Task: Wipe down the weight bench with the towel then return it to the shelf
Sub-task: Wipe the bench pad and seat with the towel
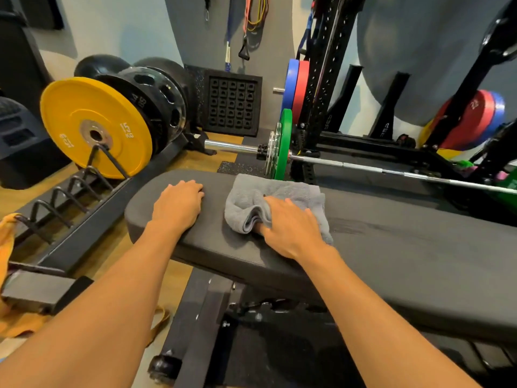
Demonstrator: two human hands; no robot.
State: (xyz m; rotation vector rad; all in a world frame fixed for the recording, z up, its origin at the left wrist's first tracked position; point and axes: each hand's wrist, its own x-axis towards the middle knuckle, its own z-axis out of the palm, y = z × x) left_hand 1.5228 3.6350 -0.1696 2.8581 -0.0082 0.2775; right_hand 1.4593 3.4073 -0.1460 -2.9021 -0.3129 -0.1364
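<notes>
We are in the wiping part of the job, by our reading, and not near its end. The grey towel (275, 204) lies bunched on the dark pad of the weight bench (405, 247), close to the pad's rounded end, and it sits on the pad's top surface, its far edge running up to the pad's far side. To the right of the towel the pad shows faint streaks, which may be wiped ground, though we cannot be sure. The rest of the long pad stretching right looks much the same, so we cannot say how much of it is done. The return to the shelf is still ahead of us, and no shelf for the towel shows from here.

Our right hand (291, 225) presses palm down on the towel, fingers spread forward over the cloth and the thumb tucked into a fold at its near left corner. It is a pinning, pushing hold more than a closed fist. Our left hand (179, 204) rests on the bare pad just left of the towel, apart from it, fingers curled loosely with the tips on the pad. It holds nothing and seems only to brace us against the bench.
</notes>
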